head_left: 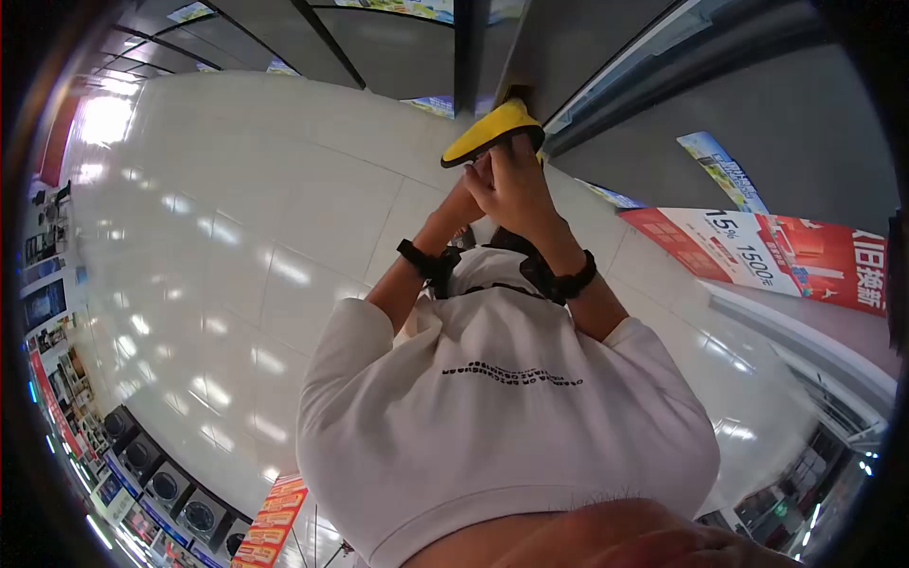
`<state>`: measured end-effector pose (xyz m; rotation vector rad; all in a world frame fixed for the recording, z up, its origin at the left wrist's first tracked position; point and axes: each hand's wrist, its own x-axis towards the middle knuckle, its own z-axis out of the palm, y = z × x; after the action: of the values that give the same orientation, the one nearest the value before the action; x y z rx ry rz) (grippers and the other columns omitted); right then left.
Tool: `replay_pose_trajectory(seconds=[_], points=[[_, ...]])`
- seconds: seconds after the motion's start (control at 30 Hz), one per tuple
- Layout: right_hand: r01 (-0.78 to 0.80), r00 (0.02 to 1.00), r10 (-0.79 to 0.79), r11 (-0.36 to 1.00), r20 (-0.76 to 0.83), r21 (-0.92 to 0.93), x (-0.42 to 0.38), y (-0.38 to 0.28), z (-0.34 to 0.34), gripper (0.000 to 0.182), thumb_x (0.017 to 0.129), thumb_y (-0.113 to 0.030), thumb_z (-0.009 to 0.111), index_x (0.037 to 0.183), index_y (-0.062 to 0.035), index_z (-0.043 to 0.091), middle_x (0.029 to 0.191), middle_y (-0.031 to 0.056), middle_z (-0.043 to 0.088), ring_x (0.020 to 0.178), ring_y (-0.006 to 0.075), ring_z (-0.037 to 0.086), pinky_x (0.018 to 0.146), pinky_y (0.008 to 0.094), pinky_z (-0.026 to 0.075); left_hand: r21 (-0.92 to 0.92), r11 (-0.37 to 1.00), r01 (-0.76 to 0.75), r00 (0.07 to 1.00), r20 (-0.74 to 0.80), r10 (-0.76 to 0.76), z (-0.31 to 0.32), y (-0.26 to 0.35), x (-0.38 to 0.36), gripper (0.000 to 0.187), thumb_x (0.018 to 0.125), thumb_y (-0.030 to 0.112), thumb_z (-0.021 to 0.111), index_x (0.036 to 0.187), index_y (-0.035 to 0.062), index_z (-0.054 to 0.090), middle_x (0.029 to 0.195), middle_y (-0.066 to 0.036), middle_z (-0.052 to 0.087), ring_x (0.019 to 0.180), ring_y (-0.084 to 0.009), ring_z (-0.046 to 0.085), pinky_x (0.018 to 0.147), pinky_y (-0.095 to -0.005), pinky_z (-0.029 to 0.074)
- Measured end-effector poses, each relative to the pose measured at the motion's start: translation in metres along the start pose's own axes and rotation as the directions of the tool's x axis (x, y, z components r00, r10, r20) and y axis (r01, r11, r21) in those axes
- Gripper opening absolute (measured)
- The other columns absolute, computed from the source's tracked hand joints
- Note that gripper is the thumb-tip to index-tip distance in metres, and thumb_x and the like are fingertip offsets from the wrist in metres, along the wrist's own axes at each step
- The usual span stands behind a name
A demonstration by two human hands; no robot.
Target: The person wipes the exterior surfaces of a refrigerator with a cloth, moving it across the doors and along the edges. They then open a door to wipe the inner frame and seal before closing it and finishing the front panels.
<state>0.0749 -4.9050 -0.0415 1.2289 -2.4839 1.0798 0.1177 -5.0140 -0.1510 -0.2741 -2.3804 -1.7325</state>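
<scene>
A yellow cloth (pixel 488 131) with black edging, seemingly folded, is held out in front of me at the foot of a dark panel. My right hand (pixel 519 185) grips it, fingers bent over its near edge. Just to the left, my left hand (pixel 466 197) pinches the cloth's lower edge, its fingers partly hidden behind the right hand. The two hands are close together, touching or nearly so. Black bands circle both wrists.
Dark glossy panels (pixel 615 57) rise ahead, with colourful stickers on them. A red and white sign (pixel 757 251) stands at the right. Front-loading washing machines (pixel 166 485) line the lower left, near an orange sign (pixel 273 521). Pale tiles (pixel 237 227) cover the floor.
</scene>
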Motion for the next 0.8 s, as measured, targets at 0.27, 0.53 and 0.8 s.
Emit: replay_pose_trajectory(seconds=[0.27, 0.53, 0.8], points=[[-0.087, 0.992, 0.09, 0.996, 0.093, -0.032, -0.027, 0.038, 0.045, 0.032, 0.077, -0.02, 0.07, 0.097, -0.0006, 0.054, 0.1, 0.0246, 0.052, 0.087, 0.0425, 0.057, 0.075, 0.0464, 0.049, 0.048, 0.985, 0.165, 0.98, 0.103, -0.169, 0.033, -0.06, -0.029, 0.058, 0.083, 0.009, 0.062, 0.136, 0.0031, 0.04, 0.133, -0.023, 0.05, 0.126, -0.0345, 0.047, 0.105, -0.0416, 0.036], [-0.362, 0.914, 0.316, 0.918, 0.254, 0.159, -0.054, 0.111, 0.102, 0.028, 0.081, -0.016, 0.066, 0.097, -0.001, 0.05, 0.091, 0.0214, 0.059, 0.088, 0.0394, 0.059, 0.076, 0.0431, 0.047, 0.179, 0.954, 0.242, 0.935, 0.22, -0.278, 0.057, -0.14, -0.031, 0.05, 0.086, 0.01, 0.058, 0.133, 0.0017, 0.042, 0.129, -0.024, 0.052, 0.122, -0.0384, 0.049, 0.098, -0.0454, 0.041], [-0.267, 0.963, 0.248, 0.915, 0.102, 0.301, -0.03, 0.059, 0.031, 0.033, 0.084, -0.016, 0.065, 0.111, -0.0015, 0.051, 0.102, 0.0224, 0.058, 0.097, 0.0406, 0.058, 0.082, 0.0439, 0.047, -0.092, 0.99, 0.106, 0.994, -0.026, -0.109, 0.006, -0.017, 0.007, 0.034, 0.086, 0.002, 0.053, 0.12, 0.0001, 0.055, 0.112, -0.021, 0.061, 0.107, -0.0373, 0.057, 0.09, -0.0418, 0.045]])
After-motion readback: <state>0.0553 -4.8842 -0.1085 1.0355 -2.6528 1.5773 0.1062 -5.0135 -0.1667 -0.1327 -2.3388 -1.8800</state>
